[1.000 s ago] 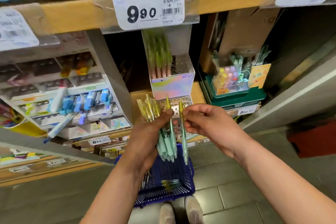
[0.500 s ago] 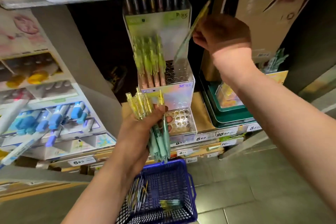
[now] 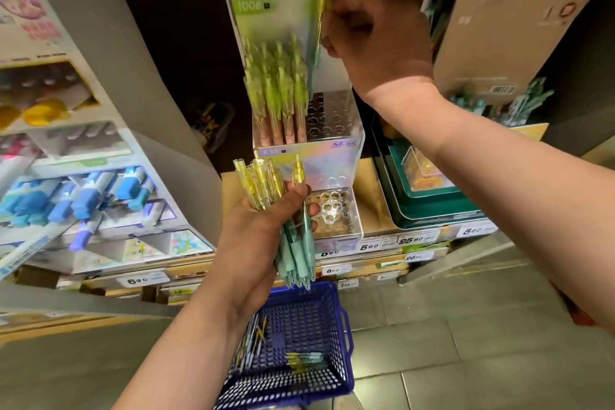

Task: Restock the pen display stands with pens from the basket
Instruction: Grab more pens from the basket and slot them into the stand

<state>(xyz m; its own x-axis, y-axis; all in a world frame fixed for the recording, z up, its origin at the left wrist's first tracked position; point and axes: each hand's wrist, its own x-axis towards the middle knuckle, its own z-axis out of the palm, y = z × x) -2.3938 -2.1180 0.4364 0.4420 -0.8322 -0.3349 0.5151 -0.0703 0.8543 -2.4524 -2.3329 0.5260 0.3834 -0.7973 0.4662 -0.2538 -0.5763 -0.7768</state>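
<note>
Head view: my left hand grips a bundle of pens with clear yellow tops and mint grips, too tightly packed to count. My right hand pinches one pen nearly upright over the pen display stand at the shelf's front edge. The stand has two holed tiers, with rows filled at its left. One blue perforated plastic basket below holds loose pens.

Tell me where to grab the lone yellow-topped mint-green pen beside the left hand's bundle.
Probably pinch that pen by its translucent yellow top, coming from above-right. That end stands clear above the thumb of the left hand, apart from the other pens; its mint grip below is packed into the bundle.
</note>
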